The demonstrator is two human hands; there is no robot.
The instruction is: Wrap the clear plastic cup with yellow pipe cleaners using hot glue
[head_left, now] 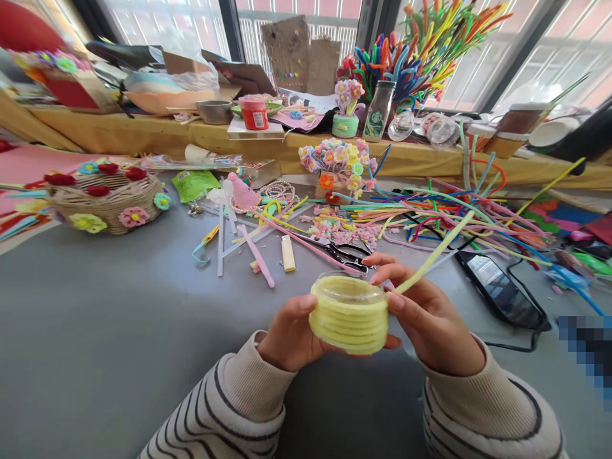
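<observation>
A small clear plastic cup [348, 313], wrapped round its side with coils of pale yellow pipe cleaner, is held above the grey table [105, 319]. My left hand [291, 335] grips the cup from the left and below, thumb on its rim. My right hand [425, 315] holds the cup's right side and pinches the loose end of the yellow pipe cleaner [433, 254], which sticks out up and to the right.
Black scissors [342, 252], a yellow lighter [287, 253], pink sticks and a heap of coloured pipe cleaners [454, 213] lie beyond my hands. A phone [500, 290] with a cable rests to the right. A woven basket [108, 197] with flowers sits left; a cluttered shelf runs behind.
</observation>
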